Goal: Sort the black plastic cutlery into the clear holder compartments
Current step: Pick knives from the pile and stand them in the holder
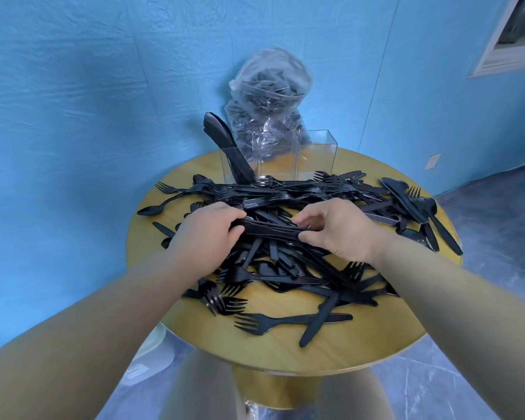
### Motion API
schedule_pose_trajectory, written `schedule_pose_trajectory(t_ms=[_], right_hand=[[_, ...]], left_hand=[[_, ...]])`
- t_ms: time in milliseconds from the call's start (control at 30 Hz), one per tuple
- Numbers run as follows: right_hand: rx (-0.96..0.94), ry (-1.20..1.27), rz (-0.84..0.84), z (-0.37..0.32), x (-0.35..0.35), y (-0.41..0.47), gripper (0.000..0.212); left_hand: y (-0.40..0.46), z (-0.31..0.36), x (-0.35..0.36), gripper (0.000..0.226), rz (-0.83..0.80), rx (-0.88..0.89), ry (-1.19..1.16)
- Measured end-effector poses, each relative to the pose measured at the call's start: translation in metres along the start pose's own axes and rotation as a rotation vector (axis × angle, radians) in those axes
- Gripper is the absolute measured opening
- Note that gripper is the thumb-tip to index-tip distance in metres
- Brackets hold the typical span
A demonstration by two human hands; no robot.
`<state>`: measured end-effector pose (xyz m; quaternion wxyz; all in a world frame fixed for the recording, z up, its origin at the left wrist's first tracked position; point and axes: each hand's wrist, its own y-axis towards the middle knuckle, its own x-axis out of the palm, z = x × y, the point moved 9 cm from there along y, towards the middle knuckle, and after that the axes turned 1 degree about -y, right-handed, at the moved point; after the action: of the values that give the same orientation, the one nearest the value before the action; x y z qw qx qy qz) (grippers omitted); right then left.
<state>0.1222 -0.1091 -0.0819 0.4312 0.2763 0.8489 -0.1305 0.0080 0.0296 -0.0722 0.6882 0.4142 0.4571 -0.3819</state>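
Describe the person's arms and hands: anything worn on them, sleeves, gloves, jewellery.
Both arms are bare to the frame edge, with no sleeves in view. The left hand and right hand wear no gloves. No watch, bracelet or ring shows on either wrist or on the visible fingers. No markings are visible.

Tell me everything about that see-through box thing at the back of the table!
The clear holder looks like shiny transparent plastic with thin straight walls. It stands upright at the far edge of the round wooden table, split into three tall compartments side by side. The left compartment holds a bunch of black knives leaning left and sticking out the top; the middle and right ones look empty. The cutlery pile crowds its base, and a plastic bag sits behind.
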Motion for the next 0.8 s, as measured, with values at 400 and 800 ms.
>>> schedule_pose_trajectory(t_ms=[400,800], right_hand=[[0.001,-0.021,0.047,0.003,-0.004,0.0,0.018],[-0.042,0.087,0.104,-0.002,-0.016,-0.004,0.018]], left_hand=[[-0.001,-0.003,-0.005,0.037,0.033,0.011,-0.049],[-0.001,0.005,-0.019,0.04,0.093,0.002,-0.069]])
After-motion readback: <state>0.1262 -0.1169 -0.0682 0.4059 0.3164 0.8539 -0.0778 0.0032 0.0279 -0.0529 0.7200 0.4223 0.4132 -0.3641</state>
